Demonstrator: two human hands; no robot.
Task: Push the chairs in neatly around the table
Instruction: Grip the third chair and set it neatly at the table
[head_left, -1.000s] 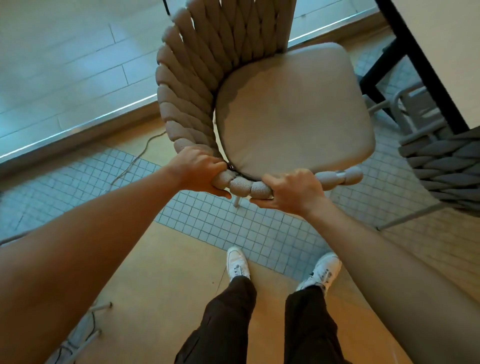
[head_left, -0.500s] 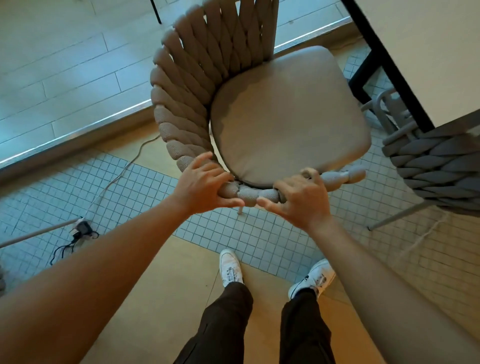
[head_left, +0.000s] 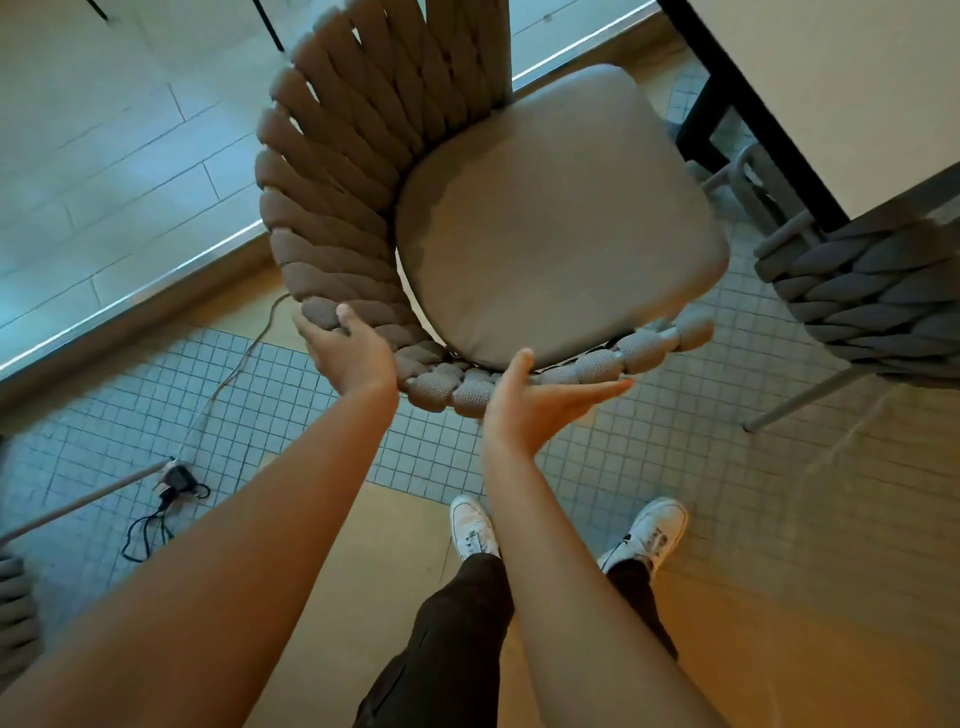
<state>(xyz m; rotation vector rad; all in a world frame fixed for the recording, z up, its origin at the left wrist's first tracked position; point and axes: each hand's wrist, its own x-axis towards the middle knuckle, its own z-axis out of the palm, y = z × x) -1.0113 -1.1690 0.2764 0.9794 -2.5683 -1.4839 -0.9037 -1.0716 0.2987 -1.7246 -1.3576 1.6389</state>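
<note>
**Pressing open palms to the chair's woven back**

Standing behind the chair (head_left: 545, 208), the person lays the left hand (head_left: 350, 353) flat and wide on its rope back; the right hand (head_left: 535, 400) is spread open under the rim, gripping nothing. The table (head_left: 831, 78) stands at upper right, its black leg (head_left: 698, 124) just beyond the seat. A second chair (head_left: 872, 291) sits close on the right. A cable (head_left: 156, 514) lies on the tiled floor (head_left: 649, 441).

Both hands, left (head_left: 353, 353) and right (head_left: 535, 402), extended forward, fingers unclenched.
</note>
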